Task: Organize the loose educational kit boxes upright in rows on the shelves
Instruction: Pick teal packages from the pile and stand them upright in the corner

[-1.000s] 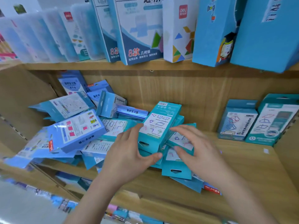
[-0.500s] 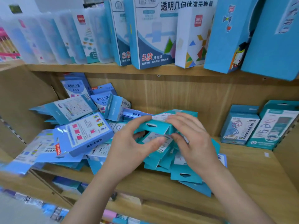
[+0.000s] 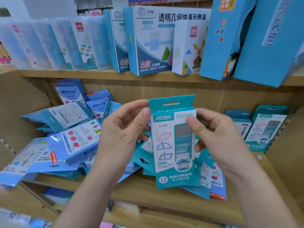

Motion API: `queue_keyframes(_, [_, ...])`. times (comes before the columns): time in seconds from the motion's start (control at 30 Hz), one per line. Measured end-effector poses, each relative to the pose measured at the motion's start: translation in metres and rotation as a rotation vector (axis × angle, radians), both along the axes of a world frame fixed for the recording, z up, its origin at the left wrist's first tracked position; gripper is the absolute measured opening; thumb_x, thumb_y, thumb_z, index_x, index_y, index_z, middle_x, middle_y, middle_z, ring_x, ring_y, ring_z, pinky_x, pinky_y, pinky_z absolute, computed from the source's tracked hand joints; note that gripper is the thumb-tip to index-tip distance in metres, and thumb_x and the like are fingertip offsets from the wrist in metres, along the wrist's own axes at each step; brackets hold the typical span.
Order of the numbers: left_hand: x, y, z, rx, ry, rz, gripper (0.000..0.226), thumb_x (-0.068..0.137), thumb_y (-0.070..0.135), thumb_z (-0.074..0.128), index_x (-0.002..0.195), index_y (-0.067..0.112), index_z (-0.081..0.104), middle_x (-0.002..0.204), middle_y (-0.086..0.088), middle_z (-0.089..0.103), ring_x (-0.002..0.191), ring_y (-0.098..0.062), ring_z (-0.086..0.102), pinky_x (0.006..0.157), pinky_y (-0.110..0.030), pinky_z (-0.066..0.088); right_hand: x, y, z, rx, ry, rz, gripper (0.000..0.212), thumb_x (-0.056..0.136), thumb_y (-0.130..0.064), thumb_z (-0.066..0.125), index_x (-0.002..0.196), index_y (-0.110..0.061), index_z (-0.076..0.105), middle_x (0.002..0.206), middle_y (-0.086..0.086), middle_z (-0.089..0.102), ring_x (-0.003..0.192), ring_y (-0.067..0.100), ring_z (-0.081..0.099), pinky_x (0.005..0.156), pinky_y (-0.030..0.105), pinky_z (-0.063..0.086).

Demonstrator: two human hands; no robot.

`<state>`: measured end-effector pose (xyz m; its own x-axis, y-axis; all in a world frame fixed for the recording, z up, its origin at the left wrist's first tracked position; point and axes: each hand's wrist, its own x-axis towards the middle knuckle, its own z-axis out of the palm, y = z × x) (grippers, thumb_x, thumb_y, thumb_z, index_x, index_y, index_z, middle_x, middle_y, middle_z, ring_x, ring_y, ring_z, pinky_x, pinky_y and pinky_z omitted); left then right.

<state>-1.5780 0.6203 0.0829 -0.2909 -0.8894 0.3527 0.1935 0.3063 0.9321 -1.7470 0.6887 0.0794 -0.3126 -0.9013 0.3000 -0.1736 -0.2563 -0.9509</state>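
Teal kit box: one, held upright in the air in front of the middle shelf, printed face toward the camera, hang tab at the top. It is clear of the shelf board and is above the front of the loose pile.

Left hand: thumb pressed on the box's upper left edge, fingers curled round behind it.

Right hand: thumb pinching the front near the upper right corner, fingers curled behind the right edge.

Loose teal boxes: several, lying flat and overlapping on the middle shelf directly behind and below the held box.

Blue boxes: a jumbled heap to the left, tilted at mixed angles, some overhanging the shelf's front edge.

Standing teal boxes: two, upright side by side at the right end of the same shelf, against the back panel.

Upper shelf: a row of upright stock, with clear plastic cases at left, a large white-and-blue box at centre, a white box with coloured shapes beside it, and tall blue boxes at right.
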Motion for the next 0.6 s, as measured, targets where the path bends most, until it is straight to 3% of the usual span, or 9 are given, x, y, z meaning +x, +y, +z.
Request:
queue_keyframes(0.23, [-0.002, 0.004, 0.001, 0.061, -0.021, 0.064, 0.025, 0.073, 0.04, 0.065, 0.064, 0.018, 0.07, 0.06, -0.008, 0.063, 0.047, -0.012, 0.044, 0.041, -0.02, 0.038, 0.005, 0.008, -0.003, 0.055, 0.077, 0.071, 0.023, 0.082, -0.031, 0.057, 0.099, -0.023, 0.069, 0.091, -0.007, 0.073, 0.065, 0.0, 0.055, 0.044, 0.021, 0.04])
queue_keyframes(0.4, [-0.001, 0.009, -0.003, 0.074, -0.013, 0.139, 0.031, 0.08, 0.038, 0.059, 0.065, 0.011, 0.058, 0.056, -0.005, 0.063, 0.046, -0.009, 0.051, 0.038, -0.018, 0.035, 0.017, 0.011, -0.004, 0.048, -0.021, 0.094, 0.019, 0.086, -0.016, 0.058, 0.101, -0.02, 0.069, 0.091, -0.006, 0.074, 0.062, 0.002, 0.054, 0.04, 0.018, 0.039])
queue_keyframes(0.53, [0.002, 0.014, -0.006, 0.096, -0.005, 0.138, 0.034, 0.084, 0.035, 0.058, 0.066, 0.007, 0.054, 0.06, -0.012, 0.06, 0.048, -0.011, 0.05, 0.037, -0.017, 0.032, 0.023, 0.016, 0.001, 0.135, -0.18, 0.207, 0.032, 0.078, -0.03, 0.058, 0.104, -0.017, 0.07, 0.098, 0.0, 0.074, 0.079, 0.009, 0.065, 0.039, 0.019, 0.044])
queue_keyframes(0.6, [0.003, 0.016, -0.007, 0.075, -0.014, 0.15, 0.034, 0.08, 0.036, 0.059, 0.063, 0.008, 0.052, 0.059, -0.013, 0.056, 0.048, -0.013, 0.045, 0.037, -0.017, 0.031, 0.026, 0.016, 0.004, 0.156, -0.176, 0.157, 0.032, 0.081, -0.036, 0.055, 0.098, -0.015, 0.072, 0.094, 0.004, 0.074, 0.076, 0.013, 0.064, 0.038, 0.019, 0.043])
